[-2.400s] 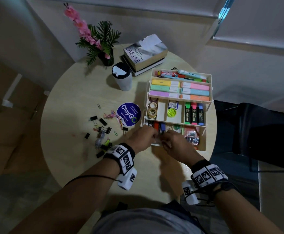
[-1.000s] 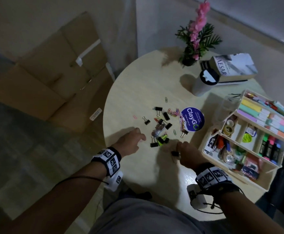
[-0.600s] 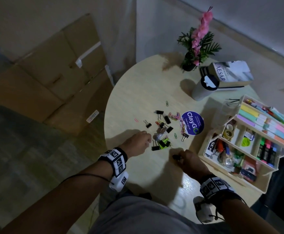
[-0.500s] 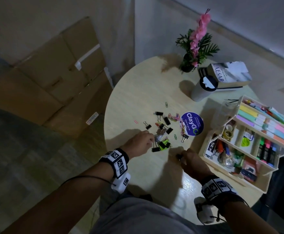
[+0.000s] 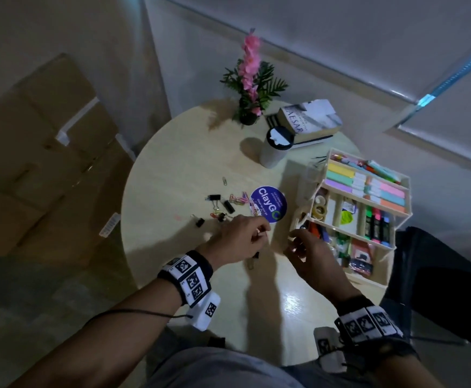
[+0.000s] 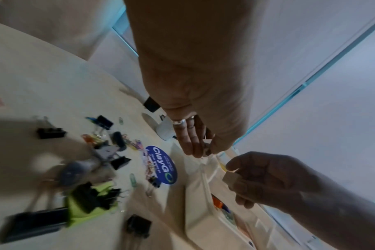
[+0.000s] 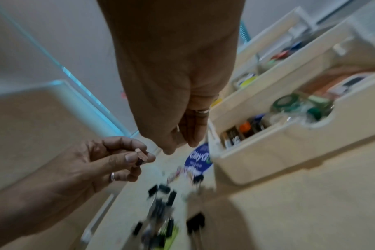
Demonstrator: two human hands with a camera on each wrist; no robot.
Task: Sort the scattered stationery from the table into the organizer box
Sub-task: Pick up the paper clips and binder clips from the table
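My left hand [image 5: 263, 231] hovers above the table and pinches a small pinkish item [image 7: 140, 156] between thumb and fingertips. My right hand [image 5: 294, 240] faces it a short gap away, beside the near left corner of the cream organizer box [image 5: 367, 280]. Its fingers are curled toward the thumb, and whatever lies between them is hidden. Black binder clips [image 5: 228, 207] and coloured paper clips [image 5: 238, 198] lie scattered left of a blue round ClayGo sticker [image 5: 268, 204]. One black clip [image 5: 255, 254] sits under my left hand. In the left wrist view, more clips lie on a yellow-green scrap [image 6: 92, 199].
The organizer's trays hold highlighters, markers, tape rolls and pens. A lidded cup [image 5: 276, 147], stacked books [image 5: 310, 121] and a potted pink flower [image 5: 249, 88] stand at the back of the round table. Cardboard boxes [image 5: 46, 163] lie left; a dark chair [image 5: 447, 275] stands right.
Both hands rose from the clip pile and drew together near the organizer's corner. The left hand now pinches a small item. The black clip seen at the right fingertips no longer shows there.
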